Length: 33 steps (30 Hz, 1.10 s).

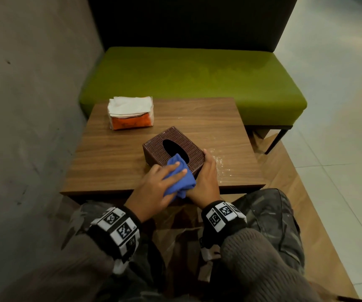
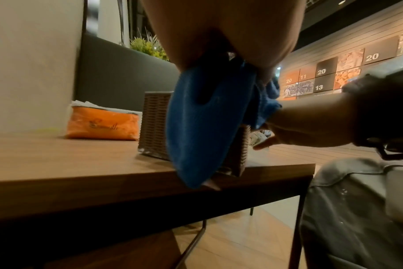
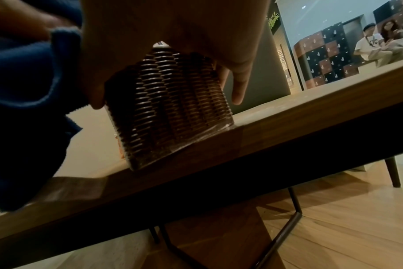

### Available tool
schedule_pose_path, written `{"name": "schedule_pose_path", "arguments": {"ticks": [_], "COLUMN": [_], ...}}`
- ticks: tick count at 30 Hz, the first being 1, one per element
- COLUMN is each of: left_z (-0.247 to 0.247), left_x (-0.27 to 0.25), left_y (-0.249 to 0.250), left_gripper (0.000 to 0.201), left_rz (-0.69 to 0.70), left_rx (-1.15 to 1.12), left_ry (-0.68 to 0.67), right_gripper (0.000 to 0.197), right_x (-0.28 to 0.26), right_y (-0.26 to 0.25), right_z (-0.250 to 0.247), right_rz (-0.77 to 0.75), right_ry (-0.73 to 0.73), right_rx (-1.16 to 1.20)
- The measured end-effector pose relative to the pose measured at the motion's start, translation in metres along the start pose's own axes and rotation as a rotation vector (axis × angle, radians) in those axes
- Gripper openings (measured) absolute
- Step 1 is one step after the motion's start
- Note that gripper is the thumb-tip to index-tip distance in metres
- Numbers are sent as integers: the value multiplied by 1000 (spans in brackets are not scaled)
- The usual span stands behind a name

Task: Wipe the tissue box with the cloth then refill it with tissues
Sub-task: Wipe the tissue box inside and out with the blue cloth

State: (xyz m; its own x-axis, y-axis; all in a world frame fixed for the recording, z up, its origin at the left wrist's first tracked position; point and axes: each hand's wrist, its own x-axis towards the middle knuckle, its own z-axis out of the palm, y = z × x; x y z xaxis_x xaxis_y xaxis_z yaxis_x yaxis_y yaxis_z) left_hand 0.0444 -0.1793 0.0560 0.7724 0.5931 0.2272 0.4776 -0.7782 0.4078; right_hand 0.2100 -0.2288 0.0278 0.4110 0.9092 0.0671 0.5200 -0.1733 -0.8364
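A brown woven tissue box (image 1: 176,141) with an empty oval slot stands near the front edge of the small wooden table (image 1: 114,158). My left hand (image 1: 153,186) holds a bunched blue cloth (image 1: 179,176) and presses it on the box's near top corner, fingers laid over it. In the left wrist view the cloth (image 2: 203,127) hangs over the box's side (image 2: 153,125). My right hand (image 1: 207,179) grips the box's near right side; in the right wrist view thumb and fingers (image 3: 238,85) clasp the box (image 3: 173,112). An opened orange tissue pack (image 1: 131,113) lies at the table's back left.
A green bench seat (image 1: 193,77) with a dark backrest stands behind the table. A grey wall (image 1: 23,105) runs along the left. Pale specks mark the tabletop right of the box (image 1: 221,162). My knees sit under the front edge. Seated people (image 3: 375,45) show far off.
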Motion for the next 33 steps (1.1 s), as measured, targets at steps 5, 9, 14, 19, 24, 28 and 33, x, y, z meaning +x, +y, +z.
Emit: {"name": "schedule_pose_path", "arguments": {"ticks": [5, 9, 14, 19, 24, 28, 33], "left_z": [-16, -16, -1, -3, -10, -26, -33], "left_x": [23, 46, 35, 45, 18, 23, 61], "left_y": [-50, -39, 7, 4, -21, -68, -86], "left_gripper": [48, 43, 51, 49, 53, 47, 36], "left_rz": [-145, -354, -83, -9, 142, -221, -334], "left_rx": [12, 59, 22, 85, 49, -81, -62], "left_ry": [76, 159, 66, 48, 0, 155, 122], "right_gripper": [132, 132, 130, 131, 136, 130, 131], "right_x": [4, 7, 10, 14, 24, 32, 34], "right_y": [0, -3, -4, -1, 3, 4, 4], "right_z": [-1, 1, 3, 0, -13, -16, -16], "right_rz": [4, 18, 27, 23, -28, -52, -44], "right_ry": [-17, 0, 10, -29, -141, -191, -211], "right_rx": [-55, -123, -95, -86, -126, -85, -89]}}
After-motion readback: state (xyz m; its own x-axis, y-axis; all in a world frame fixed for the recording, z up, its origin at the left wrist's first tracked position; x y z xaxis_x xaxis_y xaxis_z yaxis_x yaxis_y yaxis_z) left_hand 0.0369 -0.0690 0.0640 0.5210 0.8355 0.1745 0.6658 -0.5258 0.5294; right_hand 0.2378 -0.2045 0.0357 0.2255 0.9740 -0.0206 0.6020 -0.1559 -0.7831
